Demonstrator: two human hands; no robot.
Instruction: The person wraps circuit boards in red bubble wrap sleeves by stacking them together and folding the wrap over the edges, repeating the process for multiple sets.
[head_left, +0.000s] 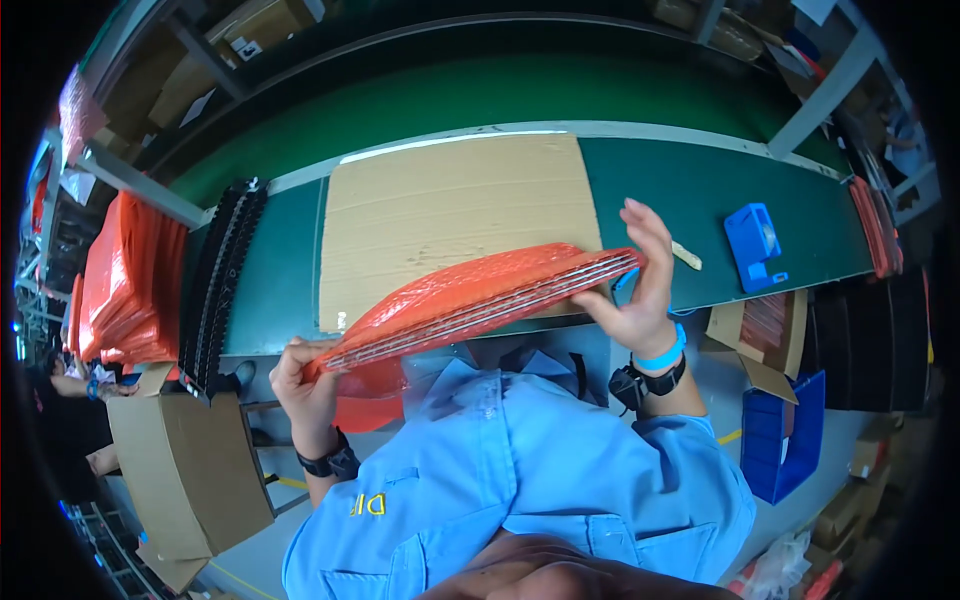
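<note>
A red bubble-wrap bag point(470, 285) spans between my two hands above the table's front edge, tilted with its right end higher. Along its near side shows a layered edge of thin dark and silvery sheets; what they are I cannot tell. My left hand point(305, 385) pinches the bag's left corner between thumb and fingers. At the right end, my right hand point(645, 290) holds the bag in the crook of its thumb, the other fingers stretched upward. Beneath the bag lies a flat cardboard sheet point(450, 200) on the green table point(660, 190).
Left on the table stand black slotted strips point(230, 270), beside stacked red bubble bags point(135, 285). A blue tape dispenser point(752, 245) and a small pale-handled tool point(687, 256) lie right. Cardboard boxes point(185, 470) and a blue bin point(790, 440) flank me; another person point(70, 420) is far left.
</note>
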